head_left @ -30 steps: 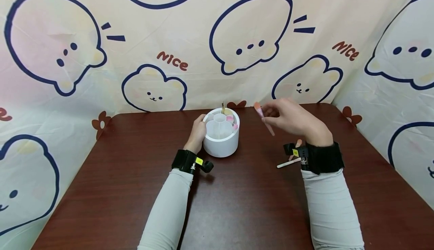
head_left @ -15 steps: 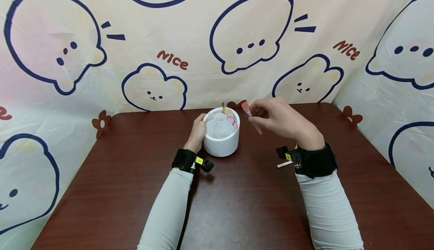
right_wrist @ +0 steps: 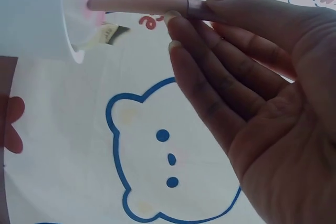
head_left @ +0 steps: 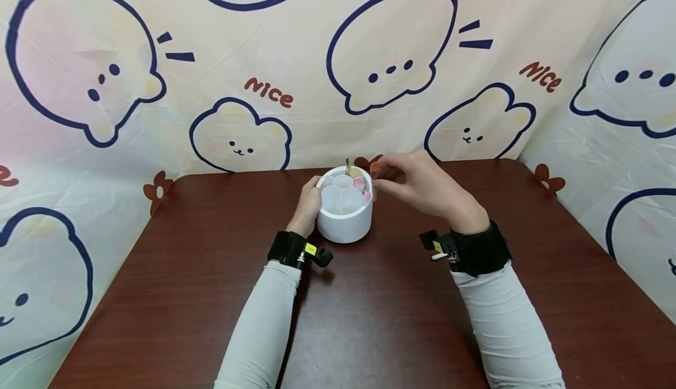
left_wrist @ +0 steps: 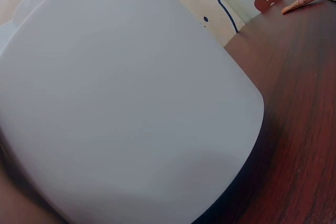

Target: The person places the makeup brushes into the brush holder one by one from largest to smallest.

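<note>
A white round divided organizer [head_left: 344,227] stands upright on the table. My left hand [head_left: 305,208] holds it by its left side; in the left wrist view its wall [left_wrist: 131,93] hides most of the fingers. With thumb and fingertips my right hand [head_left: 419,186] pinches a makeup brush [right_wrist: 142,5] by its upper part. The brush's orange bristle head [head_left: 375,167] points up, and its pink handle end is at the organizer's right rim. Whether handle and rim touch I cannot tell. Pink pieces [head_left: 359,183] and a yellowish piece [head_left: 352,172] sit in the right and back compartments.
Another brush [left_wrist: 302,2] with an orange head lies on the table, to the right. A white stick end [head_left: 438,256] shows beneath the right wrist camera. Behind the brown table [head_left: 338,318] hangs a printed cloth [head_left: 306,137], close to the organizer.
My right hand has moved left with the brush, from beside the organizer to its right rim. The left hand and organizer have stayed in place.
</note>
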Tool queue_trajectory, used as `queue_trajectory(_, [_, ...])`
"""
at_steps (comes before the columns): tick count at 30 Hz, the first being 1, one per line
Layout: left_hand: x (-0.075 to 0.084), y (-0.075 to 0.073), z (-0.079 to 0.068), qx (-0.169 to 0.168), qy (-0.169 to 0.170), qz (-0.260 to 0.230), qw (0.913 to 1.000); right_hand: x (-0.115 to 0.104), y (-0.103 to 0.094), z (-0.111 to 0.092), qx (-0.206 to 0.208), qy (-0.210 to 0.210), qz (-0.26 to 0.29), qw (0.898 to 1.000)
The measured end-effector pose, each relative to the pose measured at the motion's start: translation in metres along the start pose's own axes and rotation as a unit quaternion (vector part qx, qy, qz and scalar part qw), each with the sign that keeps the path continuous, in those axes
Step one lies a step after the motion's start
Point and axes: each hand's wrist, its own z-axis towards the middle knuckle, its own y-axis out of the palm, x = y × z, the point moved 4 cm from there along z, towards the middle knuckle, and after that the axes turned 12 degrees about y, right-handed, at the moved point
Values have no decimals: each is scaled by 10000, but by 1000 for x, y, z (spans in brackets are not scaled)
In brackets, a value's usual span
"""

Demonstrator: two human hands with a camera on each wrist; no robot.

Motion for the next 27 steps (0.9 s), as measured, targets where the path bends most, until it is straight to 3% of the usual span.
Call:
queue_trajectory(17, [-1, 0, 2, -36, 31, 24, 10000, 3, 18, 10, -114, -149, 270, 9995])
queue_trajectory(27, [-1, 0, 1, 9, 55, 58, 10000, 0, 29, 13, -338, -212, 88, 9992])
